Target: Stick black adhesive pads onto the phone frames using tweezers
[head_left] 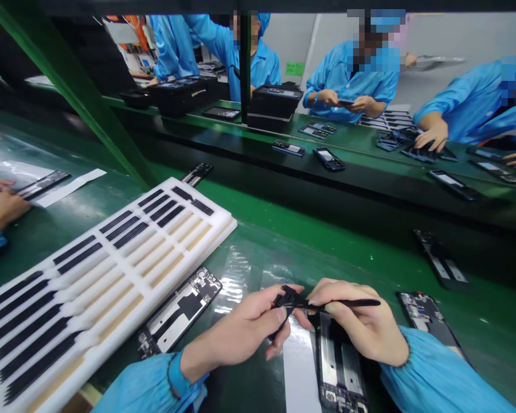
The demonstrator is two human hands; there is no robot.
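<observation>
Head view: hands (pixel 301 315) hold black strip (pixel 348 304) near white foam tray (pixel 226 229).

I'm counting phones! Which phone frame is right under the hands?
The phone frame beneath the right hand. The other frames lie uncovered: one beside the white foam tray, one further right.

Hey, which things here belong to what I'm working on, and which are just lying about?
In use: left hand pinching a small black piece; right hand holding slim black tweezers; open phone beneath them.

Lying about: white foam tray of black strips; two other open phones.
</observation>
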